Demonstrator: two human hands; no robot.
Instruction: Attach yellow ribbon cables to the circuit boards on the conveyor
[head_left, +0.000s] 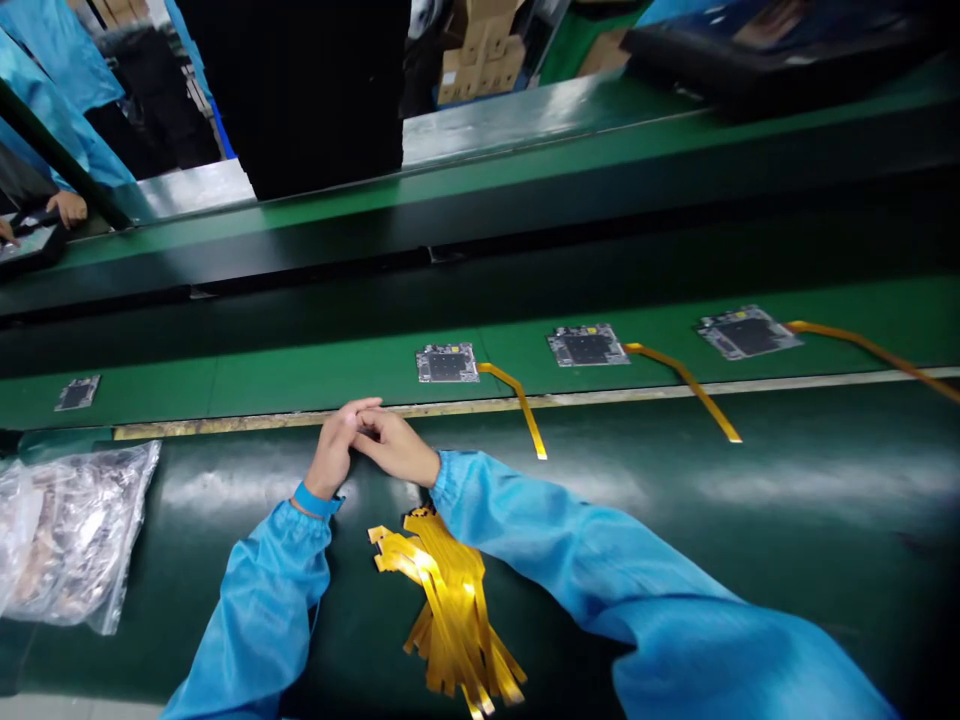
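Observation:
My left hand point(335, 450), with a blue band point(316, 500) round its wrist, meets my right hand point(399, 446) at the pale strip along the bench's far edge. Both hands are closed, their fingertips pressed together. Whatever lies between the fingers, if anything, is hidden. Just below my right wrist lies a loose bundle of yellow flat flex cables point(450, 600) on the dark green bench mat point(240, 490). Beyond the hands, to the right, a circuit board point(447, 363) rests on the green strip with a flex cable point(517, 390) running from its right side.
Two more boards with cables, a middle board point(589, 346) and a far-right board point(748, 332), sit along the strip. A small board point(77, 393) lies far left, above a clear plastic bag point(75, 540). A co-worker's hand point(69, 208) shows behind; a black panel point(300, 90) rises centrally.

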